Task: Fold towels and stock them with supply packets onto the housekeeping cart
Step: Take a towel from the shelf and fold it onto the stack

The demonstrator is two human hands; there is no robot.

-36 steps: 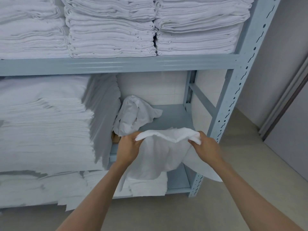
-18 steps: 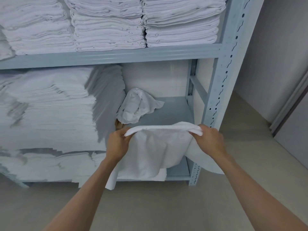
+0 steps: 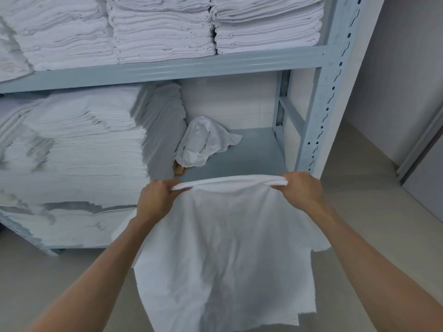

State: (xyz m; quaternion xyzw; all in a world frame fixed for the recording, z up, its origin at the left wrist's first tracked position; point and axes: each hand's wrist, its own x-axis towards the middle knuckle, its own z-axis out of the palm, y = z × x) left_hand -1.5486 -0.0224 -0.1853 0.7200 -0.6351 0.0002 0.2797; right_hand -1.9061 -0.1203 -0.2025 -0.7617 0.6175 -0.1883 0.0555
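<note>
The head camera looks down and forward at a blue-grey metal shelving rack [image 3: 321,130], and everything here is placed by it. In front of the rack's middle shelf [image 3: 251,154], clear of its front edge, a person holds a white towel [image 3: 223,248] stretched out in the air. The left hand [image 3: 157,200] pinches one end of the towel's top edge and the right hand [image 3: 300,190] grips the other end, fingers curled round bunched cloth; the edge between them is pulled nearly taut, and the rest hangs freely toward the floor in front of the rack's lowest level. Holding it by the top this way lets the weight of the cloth draw it flat, which probably readies it for a first fold; the lower hem looks uneven, so the towel seems not yet squared. On the middle shelf, behind the held towel, a crumpled white cloth [image 3: 203,142] lies loose beside a tall stack of folded linen [image 3: 79,140] that fills the shelf's left part. The rack's upper shelf carries tidy piles of folded towels [image 3: 163,32] set side by side. A small brown thing shows at the foot of the tall stack; I cannot tell what it is. No cart and no supply packets are visible, so stocking appears to lie well ahead.
</note>
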